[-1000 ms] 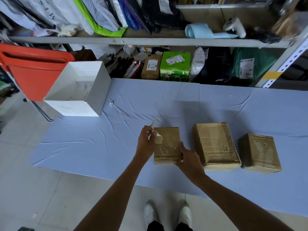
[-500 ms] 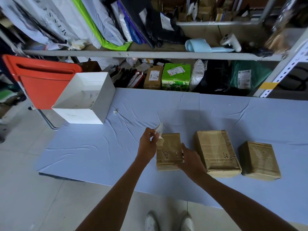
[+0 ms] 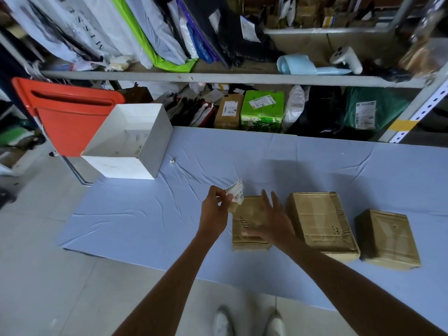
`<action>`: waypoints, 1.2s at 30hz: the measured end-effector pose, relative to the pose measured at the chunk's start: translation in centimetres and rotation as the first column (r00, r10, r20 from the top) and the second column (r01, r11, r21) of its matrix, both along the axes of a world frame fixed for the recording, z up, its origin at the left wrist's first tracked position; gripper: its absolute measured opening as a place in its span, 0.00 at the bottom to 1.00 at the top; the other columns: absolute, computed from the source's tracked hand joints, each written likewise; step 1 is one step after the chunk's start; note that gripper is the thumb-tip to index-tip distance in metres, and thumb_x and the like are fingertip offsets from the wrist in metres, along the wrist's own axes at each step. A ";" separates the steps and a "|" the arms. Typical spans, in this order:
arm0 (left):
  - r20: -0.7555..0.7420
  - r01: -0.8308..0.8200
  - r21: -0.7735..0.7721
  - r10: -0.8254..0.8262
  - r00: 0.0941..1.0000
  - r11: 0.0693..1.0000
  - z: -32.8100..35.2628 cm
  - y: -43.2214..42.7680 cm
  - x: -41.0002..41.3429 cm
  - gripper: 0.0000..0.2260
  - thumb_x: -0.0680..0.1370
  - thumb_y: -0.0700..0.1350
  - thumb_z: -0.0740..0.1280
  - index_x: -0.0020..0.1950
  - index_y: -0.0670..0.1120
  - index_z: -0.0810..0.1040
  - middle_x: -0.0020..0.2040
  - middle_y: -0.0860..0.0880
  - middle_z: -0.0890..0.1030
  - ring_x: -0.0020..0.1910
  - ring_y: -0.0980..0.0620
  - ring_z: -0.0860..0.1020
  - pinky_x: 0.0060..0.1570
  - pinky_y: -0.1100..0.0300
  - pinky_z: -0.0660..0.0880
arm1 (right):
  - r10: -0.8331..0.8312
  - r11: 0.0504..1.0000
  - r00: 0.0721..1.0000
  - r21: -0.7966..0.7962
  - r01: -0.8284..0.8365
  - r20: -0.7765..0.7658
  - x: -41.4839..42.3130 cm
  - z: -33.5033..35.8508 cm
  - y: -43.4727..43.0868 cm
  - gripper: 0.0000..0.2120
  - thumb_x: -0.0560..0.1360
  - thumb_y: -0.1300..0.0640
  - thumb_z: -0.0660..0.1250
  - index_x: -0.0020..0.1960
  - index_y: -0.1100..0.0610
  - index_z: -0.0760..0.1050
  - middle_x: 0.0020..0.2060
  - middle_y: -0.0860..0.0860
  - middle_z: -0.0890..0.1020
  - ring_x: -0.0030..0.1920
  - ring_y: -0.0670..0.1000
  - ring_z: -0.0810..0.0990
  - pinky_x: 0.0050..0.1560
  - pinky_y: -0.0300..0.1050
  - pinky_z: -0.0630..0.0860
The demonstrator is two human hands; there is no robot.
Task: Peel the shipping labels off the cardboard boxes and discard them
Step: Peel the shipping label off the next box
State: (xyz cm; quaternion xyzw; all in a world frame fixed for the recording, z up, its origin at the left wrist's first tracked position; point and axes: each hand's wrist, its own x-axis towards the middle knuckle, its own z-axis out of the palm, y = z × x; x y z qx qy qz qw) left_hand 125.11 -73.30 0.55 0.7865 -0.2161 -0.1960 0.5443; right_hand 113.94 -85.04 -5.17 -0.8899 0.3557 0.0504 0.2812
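Note:
Three brown cardboard boxes stand in a row on the blue-covered table [image 3: 145, 221]. My left hand [image 3: 216, 209] pinches a white shipping label [image 3: 236, 192] just above the far left corner of the leftmost box [image 3: 247, 223]. The label's lower edge still meets that corner. My right hand [image 3: 271, 221] lies flat on top of the same box with its fingers spread. The middle box [image 3: 320, 221] and the right box [image 3: 388, 238] show no label on their tops.
An open white box [image 3: 131, 141] sits at the table's far left corner, with an orange chair [image 3: 68, 115] behind it. Shelves packed with parcels and bags run along the table's far side. A small scrap [image 3: 172, 162] lies near the white box.
My left hand has pulled the label up and further off the box. My right hand has moved from gripping the box's near right edge to lying flat on its top.

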 end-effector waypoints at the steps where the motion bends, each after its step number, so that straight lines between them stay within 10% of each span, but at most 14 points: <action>1: 0.023 -0.006 -0.006 0.006 1.000 1.000 -0.2 0.0 0.1 0.06 0.79 0.41 0.63 0.46 0.41 0.68 0.52 0.42 0.79 0.53 0.49 0.77 0.31 0.74 0.71 | 0.007 1.000 1.000 0.014 -0.007 -0.017 0.6 -0.3 -0.1 0.65 0.57 0.30 0.73 0.77 0.50 0.36 0.77 0.54 0.40 0.77 0.60 0.42 0.73 0.58 0.57; 4: 0.022 -0.019 -0.018 0.020 1.000 1.000 -0.9 -0.2 0.2 0.05 0.78 0.40 0.64 0.44 0.43 0.69 0.44 0.48 0.79 0.45 0.56 0.77 0.34 0.74 0.71 | 0.013 0.999 0.999 0.053 -0.011 -0.039 2.0 -1.2 -0.2 0.69 0.51 0.31 0.77 0.77 0.56 0.41 0.75 0.58 0.48 0.76 0.62 0.48 0.72 0.57 0.59; 7: 0.022 -0.009 -0.009 0.009 1.000 1.000 -1.2 -0.4 0.2 0.06 0.78 0.41 0.65 0.43 0.44 0.69 0.44 0.50 0.79 0.47 0.59 0.77 0.35 0.75 0.71 | -0.027 1.000 1.000 -0.003 0.027 -0.001 2.0 -0.4 -0.5 0.55 0.51 0.37 0.80 0.69 0.58 0.59 0.63 0.57 0.64 0.64 0.57 0.67 0.60 0.49 0.72; 15: 0.022 0.039 -0.029 -0.039 0.999 0.999 -1.2 -0.9 -0.4 0.08 0.77 0.41 0.67 0.41 0.48 0.69 0.44 0.50 0.80 0.50 0.56 0.79 0.42 0.68 0.73 | -0.144 0.990 0.948 0.042 0.138 0.285 0.1 0.2 -0.2 0.27 0.67 0.56 0.76 0.61 0.59 0.69 0.57 0.55 0.70 0.57 0.58 0.75 0.56 0.51 0.75; 23: 0.039 0.004 -0.022 -0.003 0.999 1.000 -0.6 -0.3 -0.3 0.06 0.77 0.40 0.66 0.43 0.43 0.70 0.43 0.50 0.79 0.47 0.61 0.78 0.37 0.76 0.71 | 0.032 0.999 0.994 0.035 -0.036 0.105 -0.1 0.6 1.2 0.55 0.51 0.38 0.80 0.68 0.57 0.57 0.65 0.54 0.60 0.65 0.55 0.65 0.60 0.51 0.73; 32: -0.010 -0.022 -0.064 0.022 1.000 0.998 0.3 0.1 -0.6 0.06 0.78 0.38 0.64 0.43 0.41 0.69 0.46 0.46 0.79 0.50 0.56 0.77 0.32 0.74 0.72 | -0.094 0.996 0.975 0.029 0.090 0.203 -0.3 1.4 1.2 0.27 0.72 0.54 0.71 0.65 0.59 0.63 0.60 0.55 0.68 0.59 0.57 0.75 0.57 0.49 0.76; 36: -0.028 -0.037 -0.093 0.034 0.999 0.995 0.6 0.4 -0.7 0.06 0.78 0.38 0.64 0.43 0.40 0.69 0.46 0.45 0.79 0.51 0.54 0.77 0.30 0.74 0.72 | -0.083 0.995 0.977 0.062 0.073 0.195 -0.6 1.4 1.4 0.39 0.65 0.43 0.75 0.66 0.57 0.61 0.60 0.54 0.65 0.57 0.55 0.74 0.55 0.50 0.78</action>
